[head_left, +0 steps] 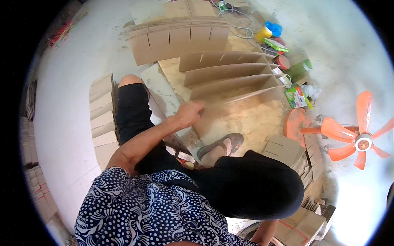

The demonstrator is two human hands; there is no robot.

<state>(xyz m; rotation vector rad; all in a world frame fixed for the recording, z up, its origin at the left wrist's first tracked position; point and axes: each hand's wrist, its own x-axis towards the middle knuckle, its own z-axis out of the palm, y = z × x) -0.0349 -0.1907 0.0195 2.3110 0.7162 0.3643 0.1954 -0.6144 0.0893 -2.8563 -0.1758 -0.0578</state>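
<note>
My left hand [190, 113] is closed, its fingertips at the end of a motion-blurred cardboard strip [250, 95]. The strip reaches right toward several upright slotted cardboard strips [225, 74], which stand in near-parallel rows. At their right ends they meet a crossing cardboard piece [274, 89]. Of my right arm only a stretch of forearm [266, 233] shows at the lower edge; its hand is hidden behind my bent right knee, near a cardboard bundle [297, 227].
Beyond the strips leans a stack of slotted cardboard sheets [180, 39]. To the right stand an orange fan [361, 141], a green container [299, 69] and small boxes. Cardboard pieces [103, 110] line the floor at left. My sandalled foot [223, 148] rests on the wooden board [254, 123].
</note>
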